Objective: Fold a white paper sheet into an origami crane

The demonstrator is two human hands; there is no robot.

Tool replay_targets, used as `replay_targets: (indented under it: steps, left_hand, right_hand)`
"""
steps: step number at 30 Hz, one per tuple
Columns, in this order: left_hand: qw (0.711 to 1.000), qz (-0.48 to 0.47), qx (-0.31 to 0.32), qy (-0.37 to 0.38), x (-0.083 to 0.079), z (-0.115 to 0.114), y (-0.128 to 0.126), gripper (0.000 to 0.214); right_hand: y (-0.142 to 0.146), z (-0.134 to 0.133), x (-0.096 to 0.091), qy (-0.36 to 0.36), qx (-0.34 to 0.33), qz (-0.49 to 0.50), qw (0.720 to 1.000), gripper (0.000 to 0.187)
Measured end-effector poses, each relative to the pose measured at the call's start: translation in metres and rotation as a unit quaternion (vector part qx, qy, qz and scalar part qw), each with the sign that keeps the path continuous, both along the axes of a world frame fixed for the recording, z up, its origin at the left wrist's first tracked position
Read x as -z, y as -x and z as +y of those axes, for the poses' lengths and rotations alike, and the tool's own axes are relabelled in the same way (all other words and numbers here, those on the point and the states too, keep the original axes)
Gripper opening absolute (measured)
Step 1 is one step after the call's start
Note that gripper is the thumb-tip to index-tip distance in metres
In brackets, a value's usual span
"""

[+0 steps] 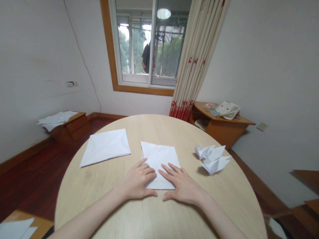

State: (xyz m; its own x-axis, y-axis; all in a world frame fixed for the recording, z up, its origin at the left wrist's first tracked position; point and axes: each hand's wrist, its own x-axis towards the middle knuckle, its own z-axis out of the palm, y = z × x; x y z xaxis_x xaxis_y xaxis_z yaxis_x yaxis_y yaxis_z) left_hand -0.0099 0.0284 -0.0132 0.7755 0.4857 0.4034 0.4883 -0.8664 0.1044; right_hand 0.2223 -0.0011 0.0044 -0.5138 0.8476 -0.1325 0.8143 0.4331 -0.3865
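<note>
A sheet of white paper (159, 154) lies on the round wooden table (139, 215) in front of me, with a crease near the middle of its far edge. My left hand (139, 179) rests over its left side, fingers spread on the surface and thumb at the near edge. On the right side lies my right hand (181, 182), also with spread fingers, its thumb just off the near edge. Neither hand grips anything. The paper under my palms and fingers is hidden.
A stack of white paper (107, 146) lies at the table's left. Folded paper figures (213, 159) stand at the right. Beyond the table are a corner cabinet (224, 131) with a cloth bag (228, 109), a low drawer unit (77, 127) and a curtain (196, 59) by the window.
</note>
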Motion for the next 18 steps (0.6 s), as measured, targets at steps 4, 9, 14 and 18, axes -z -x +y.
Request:
replay_targets:
  steps: [4,9,14,18]
  left_hand:
    - [1.0,0.009,-0.005,0.016,-0.0014,-0.0009,0.0004,0.034]
    - [1.0,0.015,-0.008,0.026,0.0003,0.0011,0.0023,0.028]
    - [0.999,0.007,-0.016,0.038,0.0022,0.0049,0.0053,0.025]
    - [0.999,0.008,-0.016,0.05,0.0019,0.0079,0.0079,0.023]
  right_hand:
    - [0.0004,-0.001,-0.0014,0.005,0.003,-0.013,1.0,0.092]
    - [-0.0003,-0.001,-0.0021,0.006,0.005,-0.02,1.0,0.092]
    - [-0.0016,-0.0006,-0.0055,-0.013,0.01,-0.006,1.0,0.076]
    - [-0.0031,-0.0018,-0.009,-0.033,0.006,0.003,0.999,0.06]
